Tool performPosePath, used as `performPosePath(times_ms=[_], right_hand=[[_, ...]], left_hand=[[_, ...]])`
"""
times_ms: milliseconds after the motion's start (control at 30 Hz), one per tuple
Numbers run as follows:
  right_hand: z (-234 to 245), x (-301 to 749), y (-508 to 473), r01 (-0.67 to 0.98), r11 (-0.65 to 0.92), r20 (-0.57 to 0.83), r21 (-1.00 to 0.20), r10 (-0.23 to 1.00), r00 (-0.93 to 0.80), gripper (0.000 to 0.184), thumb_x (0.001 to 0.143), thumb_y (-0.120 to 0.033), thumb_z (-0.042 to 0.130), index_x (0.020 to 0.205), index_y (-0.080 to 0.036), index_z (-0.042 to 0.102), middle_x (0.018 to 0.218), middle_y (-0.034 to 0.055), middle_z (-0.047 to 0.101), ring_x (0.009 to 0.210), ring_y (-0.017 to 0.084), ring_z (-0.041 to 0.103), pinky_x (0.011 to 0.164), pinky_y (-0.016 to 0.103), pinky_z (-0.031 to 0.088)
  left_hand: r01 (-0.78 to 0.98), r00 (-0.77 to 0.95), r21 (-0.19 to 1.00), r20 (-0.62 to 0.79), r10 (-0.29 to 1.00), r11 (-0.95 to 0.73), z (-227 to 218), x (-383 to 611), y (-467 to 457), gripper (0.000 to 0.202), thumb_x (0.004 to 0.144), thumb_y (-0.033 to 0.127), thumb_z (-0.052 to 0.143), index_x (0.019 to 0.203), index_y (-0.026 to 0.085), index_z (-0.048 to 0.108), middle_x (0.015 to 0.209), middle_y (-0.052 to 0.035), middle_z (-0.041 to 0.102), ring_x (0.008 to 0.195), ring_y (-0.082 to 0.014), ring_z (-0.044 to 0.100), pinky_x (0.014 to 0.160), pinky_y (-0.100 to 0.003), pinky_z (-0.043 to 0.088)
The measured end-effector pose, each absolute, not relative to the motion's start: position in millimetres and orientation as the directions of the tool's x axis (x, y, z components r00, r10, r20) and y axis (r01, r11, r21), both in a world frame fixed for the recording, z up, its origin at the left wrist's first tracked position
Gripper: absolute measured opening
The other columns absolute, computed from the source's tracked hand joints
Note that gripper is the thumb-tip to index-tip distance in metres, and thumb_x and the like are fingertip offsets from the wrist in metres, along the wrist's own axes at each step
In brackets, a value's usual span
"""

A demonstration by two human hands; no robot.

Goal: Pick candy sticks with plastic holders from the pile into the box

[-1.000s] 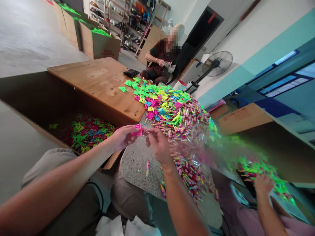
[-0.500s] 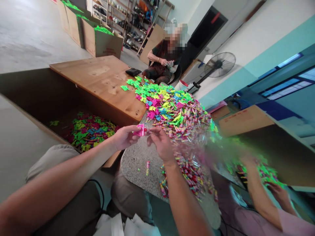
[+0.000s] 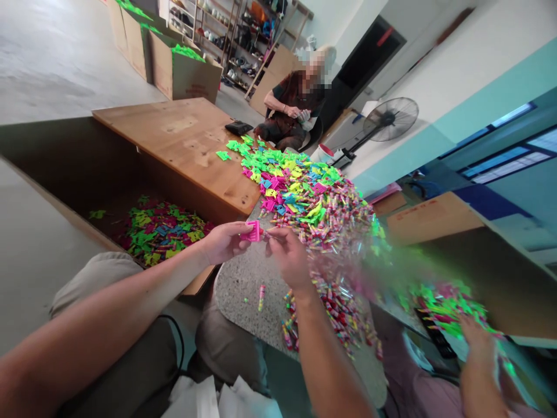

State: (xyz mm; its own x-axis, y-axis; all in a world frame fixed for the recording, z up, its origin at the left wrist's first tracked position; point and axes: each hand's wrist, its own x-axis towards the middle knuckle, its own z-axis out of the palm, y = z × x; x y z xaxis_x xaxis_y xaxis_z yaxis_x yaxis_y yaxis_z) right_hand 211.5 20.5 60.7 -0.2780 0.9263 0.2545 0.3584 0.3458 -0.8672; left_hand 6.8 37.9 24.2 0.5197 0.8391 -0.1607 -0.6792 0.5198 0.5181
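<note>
Between the thumb and fingers of my left hand [image 3: 224, 242] is a small pink plastic piece [image 3: 253, 231] with slots in it. My right hand [image 3: 288, 253] pinches a thin tube, mostly hidden by the fingers, whose reddish end meets the pink piece's right side. Below both hands, a single striped candy-like tube [image 3: 261, 297] lies on the speckled tabletop [image 3: 239, 278]. A heap of similar tubes [image 3: 337, 313] spreads under and beside my right forearm. Farther back is a large pile of green, pink, yellow and blue plastic pieces [image 3: 287, 174] mixed with tubes.
An open cardboard box [image 3: 52, 157] at left holds many coloured pieces. A wooden board [image 3: 174, 130] adjoins the table. One person [image 3: 291, 104] sits at the far end; another person's hand [image 3: 476, 337] is at right by a green pile. A fan [image 3: 389, 119] stands behind.
The pink piece has turned so its slotted face shows more, still between my two hands. At right, the co-worker's arm has shifted, uncovering more of the green pile.
</note>
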Motion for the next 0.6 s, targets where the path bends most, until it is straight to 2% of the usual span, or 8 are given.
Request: performPosePath(times_ms=[133, 333, 467, 600], right_hand=[[65.9, 217.3, 23.2, 0.466, 0.417, 0.288, -0.780, 0.901, -0.325, 0.014, 0.099, -0.027, 0.058, 0.110, -0.024, 0.065, 0.076, -0.0023, 0.062, 0.069, 0.014, 0.060, 0.070, 0.028, 0.050], [70.5, 219.1, 28.2, 0.481, 0.419, 0.264, -0.770, 0.896, -0.357, 0.016, 0.099, -0.024, 0.055, 0.111, -0.025, 0.066, 0.085, 0.0002, 0.067, 0.074, 0.016, 0.063, 0.073, 0.030, 0.051], [70.3, 215.4, 32.0, 0.640, 0.511, 0.323, -0.574, 0.860, -0.396, 0.019, 0.096, -0.021, 0.056, 0.108, -0.025, 0.069, 0.101, 0.0045, 0.071, 0.092, 0.021, 0.066, 0.086, 0.035, 0.051], [67.8, 215.1, 34.1, 0.717, 0.560, 0.352, -0.415, 0.825, -0.441, 0.026, 0.094, -0.014, 0.053, 0.111, -0.025, 0.069, 0.104, 0.0067, 0.071, 0.099, 0.025, 0.066, 0.093, 0.038, 0.050]], left_hand=[[-0.658, 0.462, 0.600, -0.155, 0.873, 0.455, 23.0, 9.5, 37.3, 0.015, 0.085, 0.024, 0.076, 0.089, 0.010, 0.071, 0.066, -0.0013, 0.062, 0.048, -0.0050, 0.051, 0.042, -0.015, 0.033], [-0.586, 0.443, 0.684, -0.177, 0.879, 0.433, 19.4, 12.3, 35.9, 0.024, 0.082, 0.027, 0.080, 0.098, 0.011, 0.074, 0.080, -0.0079, 0.072, 0.052, -0.0071, 0.055, 0.044, -0.018, 0.036], [-0.570, 0.389, 0.724, -0.180, 0.904, 0.389, 12.5, 16.7, 36.7, 0.023, 0.081, 0.027, 0.080, 0.099, 0.013, 0.075, 0.085, -0.0104, 0.076, 0.052, -0.0087, 0.056, 0.044, -0.019, 0.035], [-0.556, 0.357, 0.754, -0.164, 0.920, 0.350, 3.7, 19.3, 38.4, 0.025, 0.080, 0.026, 0.079, 0.103, 0.015, 0.076, 0.083, -0.0093, 0.075, 0.055, -0.0104, 0.059, 0.047, -0.020, 0.039]])
